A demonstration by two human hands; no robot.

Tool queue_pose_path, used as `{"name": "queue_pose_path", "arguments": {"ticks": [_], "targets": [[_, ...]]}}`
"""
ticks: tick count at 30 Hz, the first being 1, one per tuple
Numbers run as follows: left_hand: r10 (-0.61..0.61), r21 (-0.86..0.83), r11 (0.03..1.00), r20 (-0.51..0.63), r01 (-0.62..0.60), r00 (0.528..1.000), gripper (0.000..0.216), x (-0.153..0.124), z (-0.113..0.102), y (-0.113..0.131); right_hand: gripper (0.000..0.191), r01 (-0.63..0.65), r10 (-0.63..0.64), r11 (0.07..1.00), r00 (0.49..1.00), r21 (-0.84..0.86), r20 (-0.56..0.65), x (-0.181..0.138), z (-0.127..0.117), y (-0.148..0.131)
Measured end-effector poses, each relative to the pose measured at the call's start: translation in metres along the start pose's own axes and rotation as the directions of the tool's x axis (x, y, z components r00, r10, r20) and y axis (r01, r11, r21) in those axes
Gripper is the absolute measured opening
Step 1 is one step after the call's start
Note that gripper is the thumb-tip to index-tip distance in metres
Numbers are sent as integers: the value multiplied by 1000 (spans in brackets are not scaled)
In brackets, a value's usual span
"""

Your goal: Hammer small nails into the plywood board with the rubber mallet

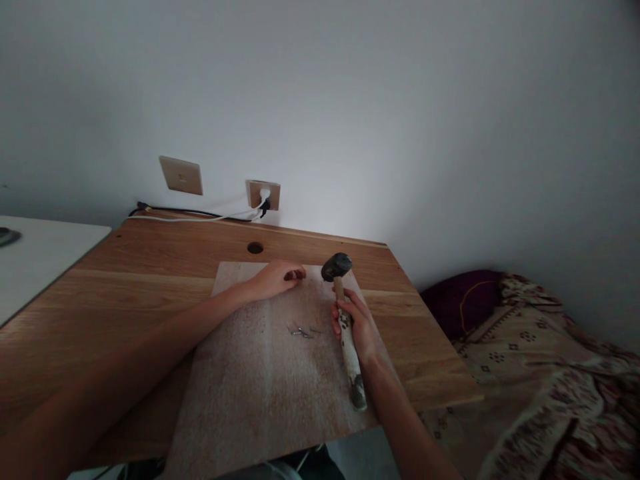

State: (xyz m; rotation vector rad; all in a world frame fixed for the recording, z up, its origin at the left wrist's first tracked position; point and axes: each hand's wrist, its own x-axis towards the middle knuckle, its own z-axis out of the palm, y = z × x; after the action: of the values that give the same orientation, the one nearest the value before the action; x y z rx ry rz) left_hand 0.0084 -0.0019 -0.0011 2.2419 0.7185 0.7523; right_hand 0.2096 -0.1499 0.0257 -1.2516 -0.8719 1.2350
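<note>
My right hand (357, 325) is wrapped round the pale, worn handle of a hammer (349, 353), high up near its dark, stubby head. That head is raised just right of my left hand (277, 279), whose thumb and fingertips are pinched together at the far part of a wooden board (235, 373). Whatever the pinch holds, if anything, is too small to make out. Several loose nails (301, 332) lie on the board between my two arms, nearer to me than my left hand.
Beneath the board is a wooden desk (150, 293) with a round cable hole (255, 248). Cables run along the wall to a socket (263, 195). A white surface (45, 260) adjoins at left. Right of the desk is a bed with patterned bedding (520, 360).
</note>
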Motion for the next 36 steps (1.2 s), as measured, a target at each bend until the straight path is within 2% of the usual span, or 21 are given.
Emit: {"name": "queue_pose_path", "arguments": {"ticks": [14,20,36], "targets": [[36,-34,999,0,-36,999,24,0,2,-7,39,16,-11,999,992,-45,124,-3,10,9],[7,-82,997,25,-5,1000,20,-2,1,-6,38,13,-8,999,994,-38,113,-3,10,8],[31,-2,1000,14,-31,999,24,-1,0,-6,40,23,-16,998,993,-58,120,-5,13,2]]}}
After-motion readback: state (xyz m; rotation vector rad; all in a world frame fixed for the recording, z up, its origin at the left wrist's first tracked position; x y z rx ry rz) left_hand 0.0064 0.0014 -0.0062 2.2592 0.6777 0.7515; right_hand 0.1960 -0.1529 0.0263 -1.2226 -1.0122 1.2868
